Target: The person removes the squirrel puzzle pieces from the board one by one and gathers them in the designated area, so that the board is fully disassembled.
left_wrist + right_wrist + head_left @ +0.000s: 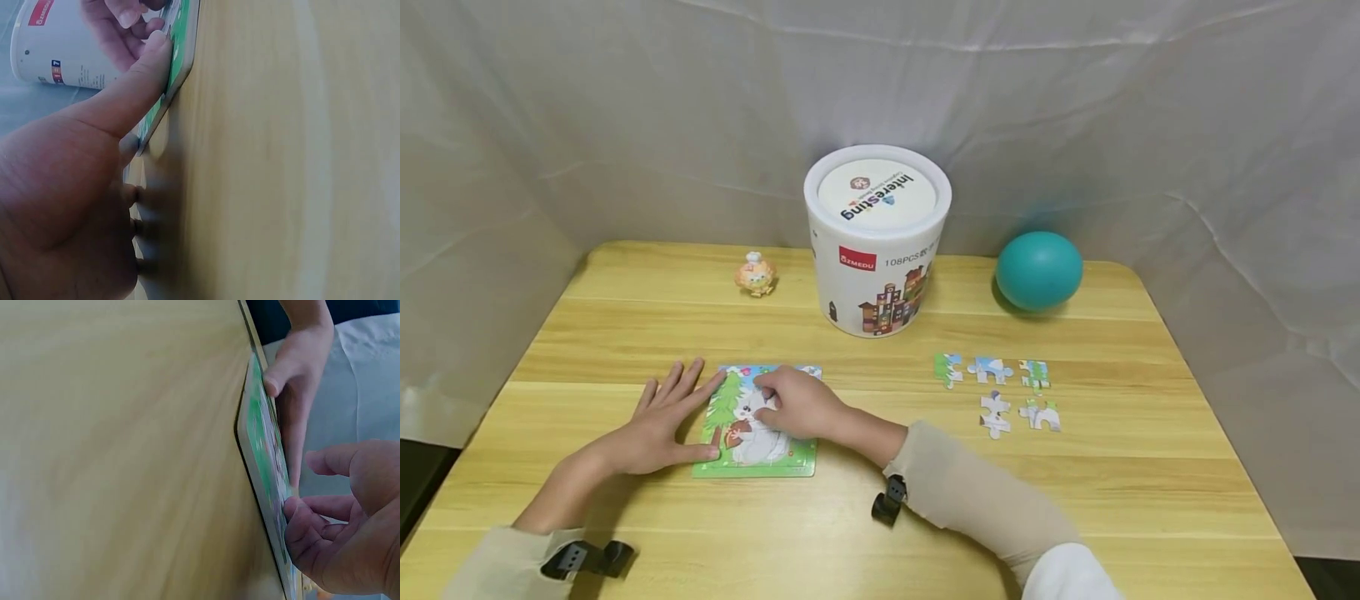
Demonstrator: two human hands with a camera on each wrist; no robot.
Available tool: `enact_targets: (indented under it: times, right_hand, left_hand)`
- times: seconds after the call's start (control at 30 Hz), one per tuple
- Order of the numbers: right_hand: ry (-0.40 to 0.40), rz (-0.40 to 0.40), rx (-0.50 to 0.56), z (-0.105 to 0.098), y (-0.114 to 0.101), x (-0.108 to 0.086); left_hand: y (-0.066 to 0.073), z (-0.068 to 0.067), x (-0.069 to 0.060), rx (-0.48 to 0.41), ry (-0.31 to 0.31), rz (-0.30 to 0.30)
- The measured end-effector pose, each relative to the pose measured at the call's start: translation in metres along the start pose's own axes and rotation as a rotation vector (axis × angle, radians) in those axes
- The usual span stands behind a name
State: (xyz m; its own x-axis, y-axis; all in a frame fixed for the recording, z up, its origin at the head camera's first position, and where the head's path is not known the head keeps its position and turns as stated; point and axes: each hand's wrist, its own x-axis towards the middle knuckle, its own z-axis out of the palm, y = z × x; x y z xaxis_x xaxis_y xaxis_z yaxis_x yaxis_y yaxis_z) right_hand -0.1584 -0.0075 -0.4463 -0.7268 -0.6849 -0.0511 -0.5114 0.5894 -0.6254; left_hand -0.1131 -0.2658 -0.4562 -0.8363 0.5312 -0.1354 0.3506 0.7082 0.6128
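A jigsaw board (pixel 801 468) showing a white animal and a green tree lies flat on the table. My left hand (pixel 655 429) is spread at its left side, with thumb and index fingertip resting on the board. The right hand (pixel 808 404) reaches over the picture from the right. In the right wrist view, the bent fingers of that hand (pixel 356 531) touch the board's face (pixel 257 425), with the thumb held apart. No piece is visible between thumb and fingers. The left wrist view shows the left thumb (pixel 140 78) on the board's green edge.
Several loose jigsaw pieces (pixel 992 369) lie in two rows right of the board. Behind stand a white lidded tub (pixel 876 242), a small orange chick figure (pixel 756 275) and a teal ball (pixel 1039 272). Grey cloth (pixel 700 125) hangs around the table.
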Motion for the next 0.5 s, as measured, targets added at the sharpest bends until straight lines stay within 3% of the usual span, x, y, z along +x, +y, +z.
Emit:
enact_targets:
  times: [0.27,0.5]
  right_hand:
    - [-0.05,-0.005,0.003,0.01,-0.011,0.001]
    - [-0.04,0.039,0.042,0.011,-0.015,0.002]
  left_hand:
    - [0.0,0.001,0.0,-0.011,0.003,0.001]
    - [-0.001,0.001,0.001,-0.009,0.0,-0.007]
